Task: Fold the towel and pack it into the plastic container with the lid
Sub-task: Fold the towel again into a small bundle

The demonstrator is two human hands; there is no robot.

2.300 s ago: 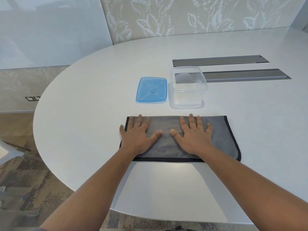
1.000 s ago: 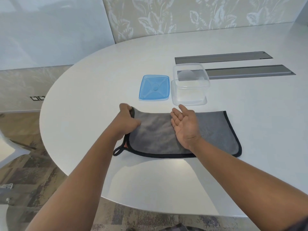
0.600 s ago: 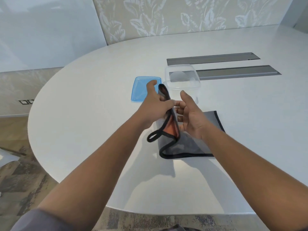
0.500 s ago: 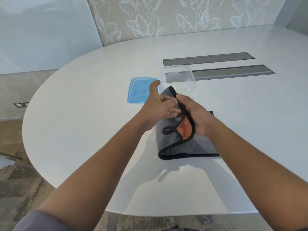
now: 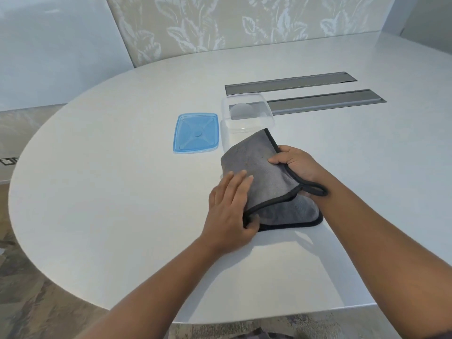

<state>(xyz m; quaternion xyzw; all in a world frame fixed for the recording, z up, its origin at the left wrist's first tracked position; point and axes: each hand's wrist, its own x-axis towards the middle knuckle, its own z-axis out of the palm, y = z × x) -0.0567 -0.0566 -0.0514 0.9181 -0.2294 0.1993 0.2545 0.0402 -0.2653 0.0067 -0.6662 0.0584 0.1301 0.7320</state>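
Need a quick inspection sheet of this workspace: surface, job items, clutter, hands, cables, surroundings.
Surface: rounded white table, with two grey recessed metal strips at the far side.
Job's things: grey microfibre towel with black edging, partly folded, its far edge lifted in front of the container; clear square plastic container, open and empty; blue square plastic lid, flat on the table left of the container.
Clutter: nothing seen.
Grippers: left hand pinches the towel's near-left corner; right hand grips its right edge, near the black hanging loop.
Cables: nothing seen.
Surroundings: leaf-patterned wall panel; patterned floor.
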